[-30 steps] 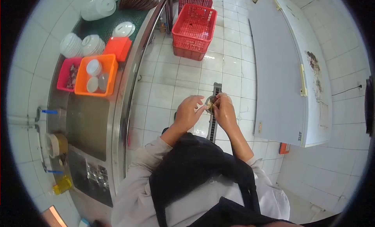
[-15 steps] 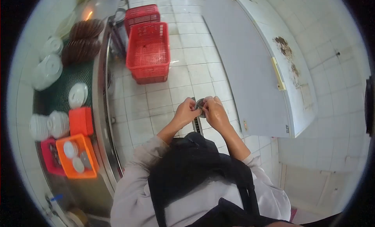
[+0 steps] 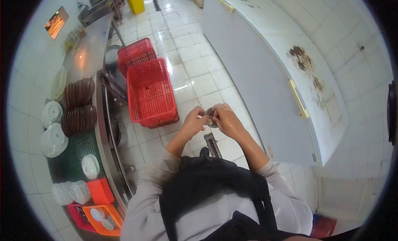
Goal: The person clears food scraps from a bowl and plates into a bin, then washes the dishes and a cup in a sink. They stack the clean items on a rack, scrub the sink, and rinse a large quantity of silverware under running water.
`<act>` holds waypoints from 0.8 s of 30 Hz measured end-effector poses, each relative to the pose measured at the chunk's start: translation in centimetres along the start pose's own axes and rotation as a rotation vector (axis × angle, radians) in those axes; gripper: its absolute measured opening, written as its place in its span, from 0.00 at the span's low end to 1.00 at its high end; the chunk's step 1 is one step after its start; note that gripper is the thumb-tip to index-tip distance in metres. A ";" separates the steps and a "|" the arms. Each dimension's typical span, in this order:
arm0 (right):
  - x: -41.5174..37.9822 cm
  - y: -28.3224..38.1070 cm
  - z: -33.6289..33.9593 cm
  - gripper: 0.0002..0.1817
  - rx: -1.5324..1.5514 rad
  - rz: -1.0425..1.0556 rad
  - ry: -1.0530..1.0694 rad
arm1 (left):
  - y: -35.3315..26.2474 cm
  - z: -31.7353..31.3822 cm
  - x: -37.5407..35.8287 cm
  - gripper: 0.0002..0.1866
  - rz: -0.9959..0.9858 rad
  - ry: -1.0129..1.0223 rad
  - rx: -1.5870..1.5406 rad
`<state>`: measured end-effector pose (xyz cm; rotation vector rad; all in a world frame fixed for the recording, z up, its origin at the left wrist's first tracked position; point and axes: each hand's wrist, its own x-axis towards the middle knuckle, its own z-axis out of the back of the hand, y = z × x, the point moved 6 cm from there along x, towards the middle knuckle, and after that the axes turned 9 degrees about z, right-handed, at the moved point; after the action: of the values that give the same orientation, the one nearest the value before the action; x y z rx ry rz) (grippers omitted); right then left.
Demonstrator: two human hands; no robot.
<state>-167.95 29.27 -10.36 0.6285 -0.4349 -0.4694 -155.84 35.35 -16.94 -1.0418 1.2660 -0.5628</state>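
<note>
In front of my apron, above the tiled floor, my two hands meet around a small round grey object, perhaps a shallow dish or a strainer. Something pale and yellowish shows in its middle, too small to name. My left hand pinches the left side with bent fingers. From the right, my right hand closes over the upper rim, its fingertips partly hidden.
Red plastic crates stand on the floor ahead. A white chest freezer runs along the right. The counter at left holds brown plates, white plates and an orange basket. A drain grate lies below my hands.
My view has tilted up and turned, bringing in the far counter and a yellow bin. Both hands stay at the round object, whose pale contents now show more.
</note>
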 end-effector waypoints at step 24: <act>12.9 -31.7 11.0 0.10 0.047 -0.452 -0.530 | -15.4 10.5 35.7 0.08 -0.142 -0.107 0.055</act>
<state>-172.11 -5.15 -19.67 0.6457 -0.8121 -1.0702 -133.78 2.00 -21.58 -1.1065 1.0830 -0.6379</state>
